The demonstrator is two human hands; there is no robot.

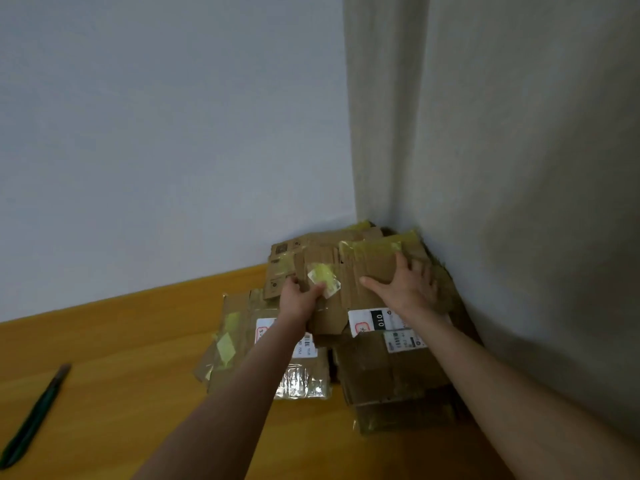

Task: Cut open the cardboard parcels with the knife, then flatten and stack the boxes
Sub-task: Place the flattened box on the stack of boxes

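While the knife (33, 415) lies unused on the desk (138, 341) at 8 o'clock from the stack (388, 368), the left hand (299, 297) grips the top box (349, 271) at its edge and the right hand (408, 285), fingers spread, presses it down, so I judge stacking almost finished.

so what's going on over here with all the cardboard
A person is setting a flattened cardboard box on a pile of flattened boxes in the corner, beside the curtain. The left hand grips the box's left edge, and the right hand presses flat on top with fingers spread. The green knife lies by itself on the wooden surface, off to the left.
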